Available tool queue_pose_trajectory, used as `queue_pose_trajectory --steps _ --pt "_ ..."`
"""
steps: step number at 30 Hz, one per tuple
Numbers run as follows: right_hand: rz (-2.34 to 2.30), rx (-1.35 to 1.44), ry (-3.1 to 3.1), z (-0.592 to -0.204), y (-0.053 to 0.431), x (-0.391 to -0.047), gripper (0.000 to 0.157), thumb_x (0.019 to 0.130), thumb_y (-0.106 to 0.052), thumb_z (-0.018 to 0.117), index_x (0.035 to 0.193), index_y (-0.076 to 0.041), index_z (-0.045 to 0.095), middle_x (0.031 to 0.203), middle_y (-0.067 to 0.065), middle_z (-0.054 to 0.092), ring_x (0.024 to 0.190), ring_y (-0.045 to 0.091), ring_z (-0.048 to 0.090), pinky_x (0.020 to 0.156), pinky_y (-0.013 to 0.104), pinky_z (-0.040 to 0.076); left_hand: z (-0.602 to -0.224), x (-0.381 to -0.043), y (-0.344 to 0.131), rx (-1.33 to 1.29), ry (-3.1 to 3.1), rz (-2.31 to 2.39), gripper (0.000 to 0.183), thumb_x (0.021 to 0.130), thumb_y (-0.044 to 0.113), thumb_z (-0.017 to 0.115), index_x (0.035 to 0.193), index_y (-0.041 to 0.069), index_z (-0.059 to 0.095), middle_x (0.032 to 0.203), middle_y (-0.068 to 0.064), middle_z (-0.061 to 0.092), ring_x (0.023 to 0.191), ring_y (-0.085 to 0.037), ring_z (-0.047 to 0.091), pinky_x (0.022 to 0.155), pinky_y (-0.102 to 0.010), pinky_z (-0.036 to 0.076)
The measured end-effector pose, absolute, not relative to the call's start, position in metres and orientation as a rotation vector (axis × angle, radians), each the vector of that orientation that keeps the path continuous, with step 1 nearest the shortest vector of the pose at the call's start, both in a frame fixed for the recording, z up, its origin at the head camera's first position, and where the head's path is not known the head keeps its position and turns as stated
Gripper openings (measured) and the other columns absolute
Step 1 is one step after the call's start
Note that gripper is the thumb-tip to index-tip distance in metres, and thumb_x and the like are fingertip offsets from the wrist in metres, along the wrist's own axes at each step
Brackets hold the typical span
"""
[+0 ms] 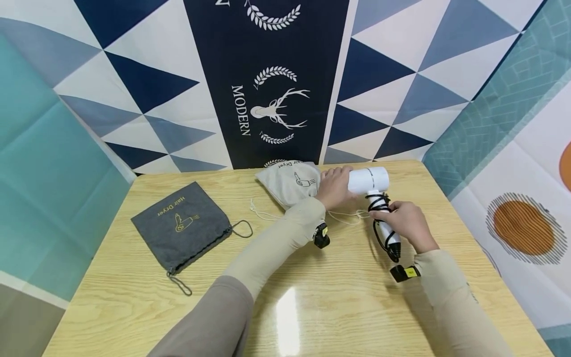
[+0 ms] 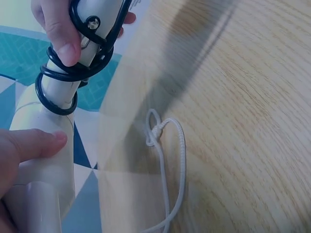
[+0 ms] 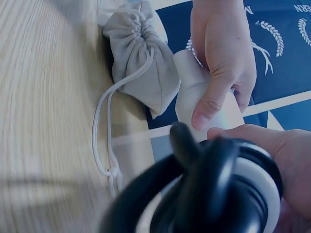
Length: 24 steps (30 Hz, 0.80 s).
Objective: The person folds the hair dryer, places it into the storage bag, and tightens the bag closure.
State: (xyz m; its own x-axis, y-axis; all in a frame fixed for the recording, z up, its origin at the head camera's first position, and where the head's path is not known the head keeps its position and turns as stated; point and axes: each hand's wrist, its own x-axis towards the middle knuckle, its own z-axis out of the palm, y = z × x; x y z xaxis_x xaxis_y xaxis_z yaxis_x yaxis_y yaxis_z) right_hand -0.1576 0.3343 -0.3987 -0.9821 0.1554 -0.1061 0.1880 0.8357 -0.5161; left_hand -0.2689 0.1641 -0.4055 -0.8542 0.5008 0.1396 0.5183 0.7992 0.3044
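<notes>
A white hair dryer is held at the right side of the table by both hands. My left hand grips the nozzle end of its barrel; in the left wrist view the thumb lies along the white barrel. My right hand holds the handle, round which a black cord is wound. Behind the left hand lies a light grey drawstring bag printed with a hair dryer, bulging and partly hidden by that hand. Its gathered neck shows in the right wrist view.
A flat dark grey "Hair Dryer" drawstring pouch lies on the left of the wooden table. White drawstrings trail from the light bag. Patterned cloth walls stand behind and at the sides.
</notes>
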Motion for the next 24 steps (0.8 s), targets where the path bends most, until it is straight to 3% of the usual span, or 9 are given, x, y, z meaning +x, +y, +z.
queue_pose_trajectory --steps 18,24 --pt "-0.933 0.222 2.964 -0.394 0.311 -0.162 0.051 0.082 -0.054 0.071 0.078 -0.004 0.059 0.065 0.001 0.052 0.060 0.017 0.049 0.054 0.029 0.040 -0.396 -0.259 0.132 -0.690 -2.887 -0.641 0.077 0.074 0.043 0.083 0.138 0.020 0.048 0.131 0.001 0.061 0.119 -0.019 0.054 0.101 -0.035 0.036" --pt "-0.980 0.178 2.944 -0.394 0.301 -0.165 0.053 0.083 -0.056 0.070 0.078 -0.004 0.058 0.062 -0.001 0.045 0.059 0.016 0.046 0.053 0.029 0.040 -0.395 -0.257 0.118 -0.650 -2.876 -0.724 0.075 0.074 0.039 0.085 0.137 0.020 0.049 0.128 -0.002 0.062 0.117 -0.021 0.054 0.101 -0.037 0.035"
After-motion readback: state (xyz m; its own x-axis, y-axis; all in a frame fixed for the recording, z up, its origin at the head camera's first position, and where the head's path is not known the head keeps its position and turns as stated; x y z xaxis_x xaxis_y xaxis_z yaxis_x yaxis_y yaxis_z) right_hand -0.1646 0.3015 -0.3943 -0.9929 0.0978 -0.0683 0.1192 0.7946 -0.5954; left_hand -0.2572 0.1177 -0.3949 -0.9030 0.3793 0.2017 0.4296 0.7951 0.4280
